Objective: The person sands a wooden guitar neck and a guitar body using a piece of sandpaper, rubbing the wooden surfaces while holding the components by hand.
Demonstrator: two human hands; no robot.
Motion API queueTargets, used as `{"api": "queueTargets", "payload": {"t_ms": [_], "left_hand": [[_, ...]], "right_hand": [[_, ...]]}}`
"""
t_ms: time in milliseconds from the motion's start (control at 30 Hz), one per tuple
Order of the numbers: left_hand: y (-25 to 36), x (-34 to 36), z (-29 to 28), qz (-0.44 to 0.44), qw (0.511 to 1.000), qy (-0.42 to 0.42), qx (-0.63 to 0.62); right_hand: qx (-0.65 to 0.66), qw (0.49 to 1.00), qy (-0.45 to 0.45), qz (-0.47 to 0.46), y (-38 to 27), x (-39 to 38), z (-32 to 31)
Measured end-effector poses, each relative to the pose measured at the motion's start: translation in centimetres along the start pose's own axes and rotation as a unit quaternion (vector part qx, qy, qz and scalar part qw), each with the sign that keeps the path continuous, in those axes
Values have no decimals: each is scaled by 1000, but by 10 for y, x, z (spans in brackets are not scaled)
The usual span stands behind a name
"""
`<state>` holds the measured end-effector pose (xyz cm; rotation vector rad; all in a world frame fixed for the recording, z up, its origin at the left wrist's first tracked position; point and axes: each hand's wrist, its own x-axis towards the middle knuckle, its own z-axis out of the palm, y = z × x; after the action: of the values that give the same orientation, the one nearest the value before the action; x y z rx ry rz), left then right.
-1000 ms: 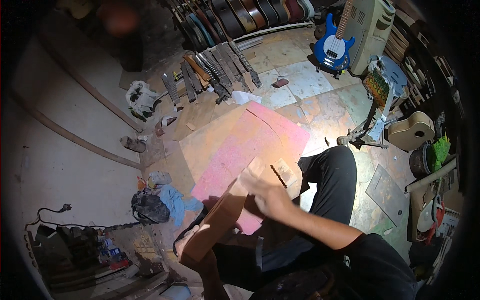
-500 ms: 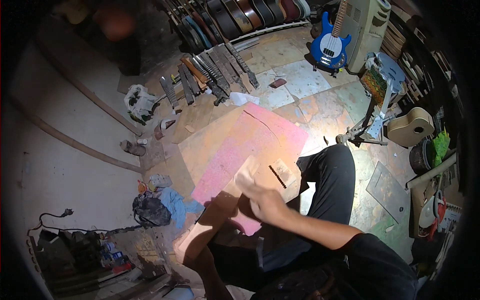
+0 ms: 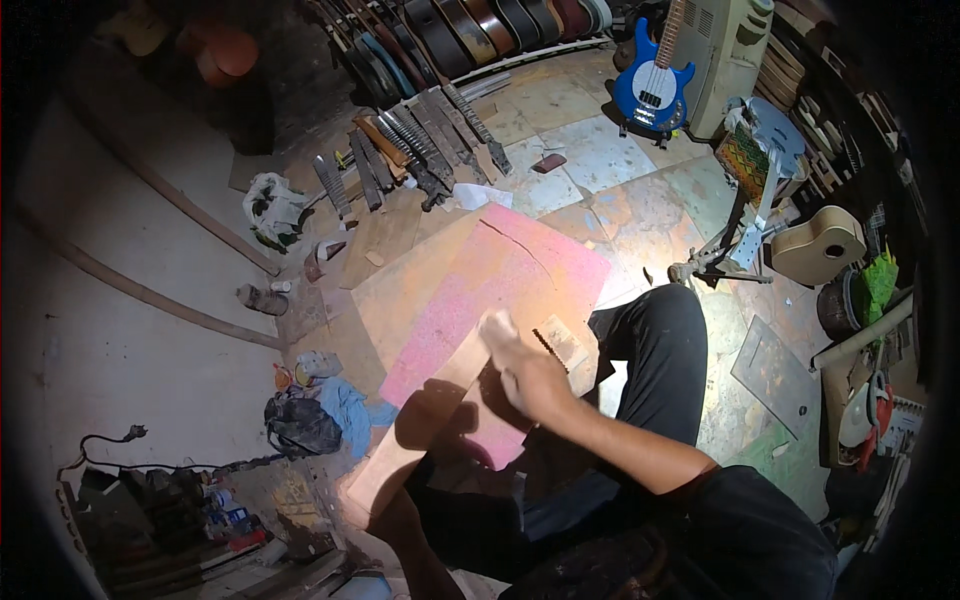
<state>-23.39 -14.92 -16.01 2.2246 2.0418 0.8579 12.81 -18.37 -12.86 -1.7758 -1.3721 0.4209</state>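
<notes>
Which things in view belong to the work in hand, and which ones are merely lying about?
In use:
wooden piece, left hand at near end
right hand at far end
pink board, apparently underneath

Apparently not in use:
blue cloth
black bag
blue bass guitar

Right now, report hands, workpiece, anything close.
Left hand at near end of long, pale wooden piece. Right hand at far end, grip unclear. Small, pale rectangular piece with dark toothed edge beside right hand.

pale brown wood pc (image 3: 425, 415), pink/orange board (image 3: 470, 280), blk trousers (image 3: 665, 340), blue bass (image 3: 628, 97) w/ wht pickguard (image 3: 652, 80), lt-blue cloth (image 3: 345, 405)
</notes>
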Motion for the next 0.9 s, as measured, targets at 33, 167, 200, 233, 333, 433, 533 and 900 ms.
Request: {"api": "queueTargets", "payload": {"t_ms": [33, 167, 200, 233, 333, 433, 533, 900], "left_hand": [[-3, 0, 3, -13, 1000, 0, 1], [-44, -6, 7, -15, 998, -39, 35], [-45, -4, 8, 6, 997, -46, 61], [-46, -5, 8, 26, 994, -55, 87], [-44, -7, 11, 37, 995, -51, 83], [-47, -12, 8, 37, 995, -67, 68], [-32, -3, 4, 14, 992, -72, 105], [-3, 7, -4, -39, 983, 1, -181]], "right_hand": [[-7, 999, -37, 20, -15, -8, -1], [-22, 998, -48, 44, 5, 0, -7], [-16, 998, 58, -6, 14, 15, -9], [-16, 999, 28, 20, 11, 11, -8], [29, 999, -2, -17, -18, -14, 0], [-1, 1000, 5, -14, 3, -9, -2], [-5, 1000, 28, 12, 13, 13, -7], [40, 996, 75, 27, 52, 27, -19]]}}
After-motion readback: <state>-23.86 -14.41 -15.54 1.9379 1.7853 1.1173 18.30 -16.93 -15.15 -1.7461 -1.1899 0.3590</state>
